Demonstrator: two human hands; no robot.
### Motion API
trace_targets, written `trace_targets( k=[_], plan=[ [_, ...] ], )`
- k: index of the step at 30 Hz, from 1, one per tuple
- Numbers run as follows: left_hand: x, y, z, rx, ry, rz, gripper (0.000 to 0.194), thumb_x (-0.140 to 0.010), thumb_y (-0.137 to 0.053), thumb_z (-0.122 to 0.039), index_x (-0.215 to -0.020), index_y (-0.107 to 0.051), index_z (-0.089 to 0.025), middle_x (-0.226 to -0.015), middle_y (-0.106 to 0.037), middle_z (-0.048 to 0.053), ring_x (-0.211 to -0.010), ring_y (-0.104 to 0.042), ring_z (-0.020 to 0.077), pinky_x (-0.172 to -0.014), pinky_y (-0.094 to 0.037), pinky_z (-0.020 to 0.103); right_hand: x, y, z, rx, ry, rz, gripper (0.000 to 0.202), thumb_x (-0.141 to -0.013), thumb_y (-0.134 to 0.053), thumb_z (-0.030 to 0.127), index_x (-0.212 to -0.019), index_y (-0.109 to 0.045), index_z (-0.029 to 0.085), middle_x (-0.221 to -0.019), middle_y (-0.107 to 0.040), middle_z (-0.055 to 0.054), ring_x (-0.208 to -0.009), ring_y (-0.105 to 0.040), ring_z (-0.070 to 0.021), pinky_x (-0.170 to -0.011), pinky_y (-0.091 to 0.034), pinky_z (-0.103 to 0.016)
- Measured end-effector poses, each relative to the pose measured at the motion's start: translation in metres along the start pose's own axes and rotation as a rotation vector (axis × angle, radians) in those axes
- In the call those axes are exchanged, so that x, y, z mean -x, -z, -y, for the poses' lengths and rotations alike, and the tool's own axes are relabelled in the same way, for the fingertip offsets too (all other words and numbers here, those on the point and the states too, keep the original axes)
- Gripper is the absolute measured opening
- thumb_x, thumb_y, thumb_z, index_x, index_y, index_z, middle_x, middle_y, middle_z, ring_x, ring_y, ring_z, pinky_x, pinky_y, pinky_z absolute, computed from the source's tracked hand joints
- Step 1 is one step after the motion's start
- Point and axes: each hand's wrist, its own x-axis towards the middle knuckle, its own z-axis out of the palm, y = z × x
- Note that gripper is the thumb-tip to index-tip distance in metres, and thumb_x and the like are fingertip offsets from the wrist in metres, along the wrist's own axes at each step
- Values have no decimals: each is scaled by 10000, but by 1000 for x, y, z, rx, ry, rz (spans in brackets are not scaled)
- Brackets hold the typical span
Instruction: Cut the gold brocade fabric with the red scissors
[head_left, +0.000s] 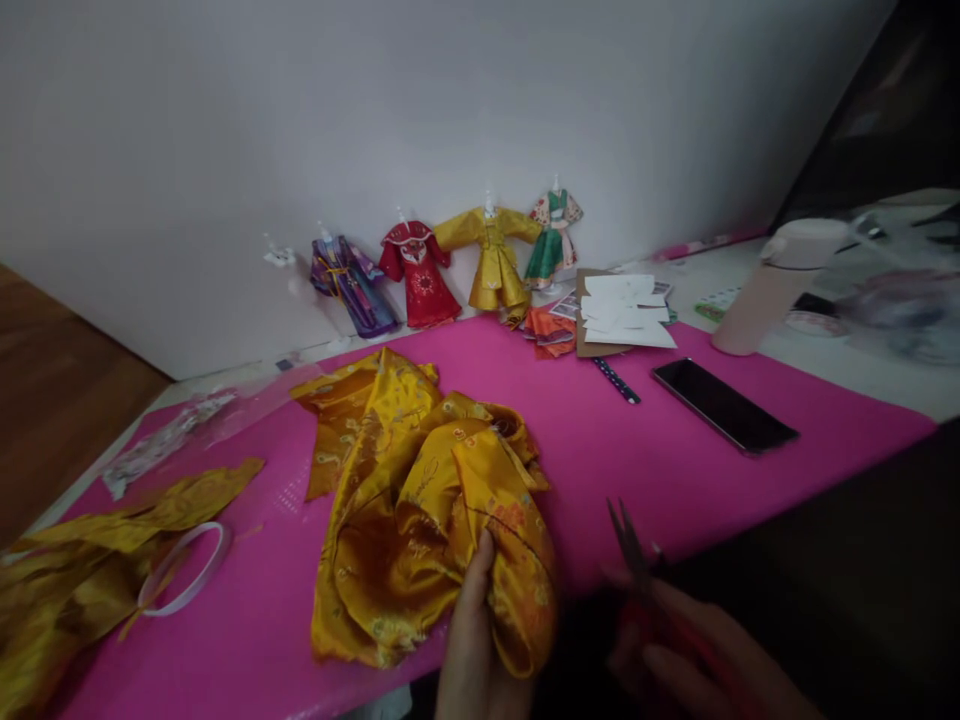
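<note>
Plainly, the left hand (474,615) has its grip closed on gold patterned fabric (420,490), bunched along the near edge of the table (589,440). Just off that edge, the right hand (682,650) wraps its grip around red-handled scissors (635,550), pointing toward the far edge.

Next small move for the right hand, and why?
Probably bring the scissors left to the gold cloth: the right hand holds them with tips slightly parted, blades apart from the cloth, while the left hand grips the cloth, thumb on top, so it looks steadied for the blades.
</note>
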Motion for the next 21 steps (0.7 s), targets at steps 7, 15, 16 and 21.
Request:
trace_targets(
  k=[7, 15, 16, 21],
  plan=[
    [-3, 13, 8, -80, 161, 144, 395, -969, -485, -361, -1144, -713, -90, -1081, -763, 165, -1078, -685, 318, -957, -536, 432, -37, -9, 27, -258, 55, 59, 451, -851, -719, 352, -1272, -567, 298, -1056, -687, -37, -977, -642, -221, -866, -509, -355],
    [-5, 19, 16, -115, 80, 261, 290, -953, -540, -322, -999, -773, -156, -1083, -768, 119, -1156, -643, 279, -1049, -458, 391, -57, -29, 45, -499, 73, 160, 337, -838, -743, 210, -1151, -640, 284, -987, -734, 18, -878, -679, -166, -786, -522, -258],
    [-7, 22, 16, -112, 87, 303, 267, -934, -575, -327, -1004, -774, -163, -1105, -763, 115, -1179, -627, 285, -1064, -442, 400, -57, -28, 46, -504, 67, 151, 330, -836, -743, 193, -1139, -649, 285, -993, -738, 22, -877, -684, -161, -778, -526, -247],
    [-7, 40, 13, -185, 136, 506, 231, -705, -831, -312, -907, -806, -202, -1116, -765, 82, -1225, -585, 325, -1111, -384, 409, -55, -23, 49, -467, 76, 139, 332, -819, -757, 180, -1126, -662, 260, -1004, -743, 2, -895, -693, -182, -795, -540, -263]
  ],
)
